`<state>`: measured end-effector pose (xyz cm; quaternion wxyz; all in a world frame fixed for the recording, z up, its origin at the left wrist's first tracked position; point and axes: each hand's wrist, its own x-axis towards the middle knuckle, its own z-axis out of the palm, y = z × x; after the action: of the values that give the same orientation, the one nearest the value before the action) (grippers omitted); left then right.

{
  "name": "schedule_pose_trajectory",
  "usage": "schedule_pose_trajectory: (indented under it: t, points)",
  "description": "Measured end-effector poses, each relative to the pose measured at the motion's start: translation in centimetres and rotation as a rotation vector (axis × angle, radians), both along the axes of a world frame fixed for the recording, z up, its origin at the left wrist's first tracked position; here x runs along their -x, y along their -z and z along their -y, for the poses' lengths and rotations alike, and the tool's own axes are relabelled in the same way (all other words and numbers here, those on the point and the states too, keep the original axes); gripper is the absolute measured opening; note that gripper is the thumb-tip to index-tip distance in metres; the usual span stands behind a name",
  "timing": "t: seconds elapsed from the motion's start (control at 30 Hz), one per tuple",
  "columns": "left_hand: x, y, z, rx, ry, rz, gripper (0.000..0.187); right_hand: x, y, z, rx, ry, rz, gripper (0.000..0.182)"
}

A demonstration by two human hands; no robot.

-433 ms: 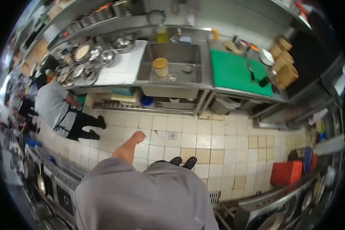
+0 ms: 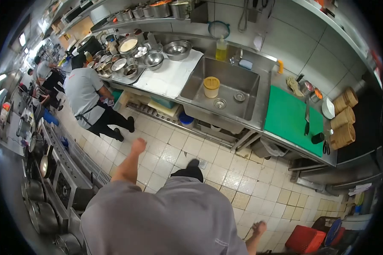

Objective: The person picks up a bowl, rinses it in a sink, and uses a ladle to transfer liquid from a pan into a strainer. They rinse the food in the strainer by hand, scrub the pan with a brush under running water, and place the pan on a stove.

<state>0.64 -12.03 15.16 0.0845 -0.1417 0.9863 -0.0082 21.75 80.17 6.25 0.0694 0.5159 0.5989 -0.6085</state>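
Observation:
My left hand [image 2: 138,145] hangs over the tiled floor at the end of a bare forearm. Its fingers look curled together, and no object shows in them. My right hand [image 2: 258,228] is low at the right of my body, its fingers closed; a small dark patch shows by them, too blurred to name. Neither hand touches a counter. Ahead is a steel sink [image 2: 250,111], and a yellow-lidded tub [image 2: 211,87] stands in it. To its right a knife [image 2: 307,117] lies on a green cutting board [image 2: 281,111].
A co-worker in a grey shirt [image 2: 86,87] bends at the left counter, near metal bowls [image 2: 153,59]. Stoves with pots [image 2: 42,216] line the left side. A red crate [image 2: 305,239] sits at lower right. Bamboo steamers [image 2: 342,136] stand by the board.
The view has turned left and tilted, so the sink and counter appear farther right. My right hand has come into view, one foot has stepped forward, and my left hand has shifted left.

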Motion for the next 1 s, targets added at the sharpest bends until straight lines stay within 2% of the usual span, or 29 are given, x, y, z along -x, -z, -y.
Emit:
schedule_pose_trajectory:
  t: [0.03,0.07,0.1,0.17,0.2,0.27,0.3,0.33,0.37,0.4,0.43,0.5,0.53,0.57,0.6,0.63,0.67,0.73,0.77,0.8,0.87,0.9,0.97,1.0]
  points:
    - [2.9,-2.3,-0.7,-0.222,-0.123,-0.199,0.029,4.5,0.1,0.5,-0.113,0.016,-0.050,0.026]
    - [6.3,-4.8,-1.4,-0.446,-0.244,-0.395,0.027,8.9,-1.8,1.7,-0.166,-0.074,-0.031,0.027]
    - [10.2,-6.5,-1.3,-0.470,-0.244,-0.476,0.028,13.4,-5.1,4.1,-0.222,-0.164,-0.013,0.028]
    - [19.3,-8.0,0.3,-0.566,-0.229,-0.641,0.033,20.7,-6.5,7.3,-0.257,-0.264,0.014,0.034]
    - [24.0,-8.5,1.7,-0.636,-0.218,-0.727,0.037,23.0,-6.4,8.7,-0.273,-0.270,0.013,0.034]
    - [32.6,-12.1,2.9,-0.781,-0.275,-0.713,0.044,27.5,-4.8,12.3,-0.217,-0.370,-0.087,0.036]
    - [37.0,-12.9,3.9,-0.774,-0.220,-0.778,0.045,28.8,-3.4,13.9,-0.175,-0.373,-0.097,0.035]
    - [40.8,-13.6,5.2,-0.762,-0.174,-0.840,0.046,29.5,-2.3,15.6,-0.134,-0.384,-0.102,0.033]
    - [44.5,-13.9,6.8,-0.828,-0.224,-0.811,0.048,29.9,-2.1,18.1,-0.096,-0.323,-0.044,0.032]
    - [48.3,-14.4,8.2,-0.899,-0.261,-0.788,0.050,28.7,-1.4,18.7,-0.059,-0.507,-0.098,0.026]
    - [51.5,-15.2,9.5,-0.909,-0.271,-0.806,0.050,28.6,-4.9,21.9,-0.083,-0.580,-0.013,0.023]
    - [56.8,-17.0,11.7,-0.623,-0.187,-0.743,0.055,21.6,6.5,18.1,-0.173,-0.984,-0.082,0.028]
    - [59.5,-16.0,13.1,-0.637,-0.194,-0.735,0.055,19.3,9.2,17.9,-0.226,-1.161,-0.146,0.034]
    - [62.6,-14.2,14.7,-0.511,-0.208,-0.698,0.056,19.6,3.6,21.2,-0.246,-1.050,0.089,0.033]
    - [65.0,-13.1,15.8,-0.385,-0.215,-0.660,0.057,20.6,-0.4,23.7,-0.256,-0.959,0.217,0.033]
    - [66.6,-12.9,16.2,-0.390,-0.266,-0.550,0.057,21.9,-2.5,25.2,-0.265,-0.910,0.280,0.033]
    - [67.4,-13.7,15.7,-0.392,-0.254,-0.555,0.057,23.3,-4.1,26.4,-0.272,-0.876,0.312,0.033]
    - [68.1,-15.5,14.3,-0.190,-0.361,-0.354,0.054,25.2,-6.2,28.3,-0.282,-0.816,0.345,0.032]
    - [69.9,-13.0,15.3,-0.409,-0.659,-0.470,0.045,26.0,-7.5,28.9,-0.284,-0.788,0.352,0.032]
    - [71.2,-11.8,16.7,-0.409,-0.655,-0.465,0.045,26.6,-7.7,29.5,-0.283,-0.772,0.348,0.032]
    - [72.8,-10.8,18.8,-0.225,-0.387,-0.132,0.033,27.3,-8.9,29.9,-0.291,-0.739,0.338,0.032]
    - [73.4,-10.6,19.1,-0.224,-0.383,-0.127,0.033,27.7,-9.1,30.4,-0.292,-0.721,0.334,0.032]
    - [73.8,-11.2,20.0,-0.446,-0.655,-0.237,0.032,28.5,-9.7,31.3,-0.304,-0.684,0.323,0.032]
    - [73.0,-12.8,19.7,-0.440,-0.657,-0.238,0.032,29.1,-9.9,31.8,-0.306,-0.666,0.314,0.032]
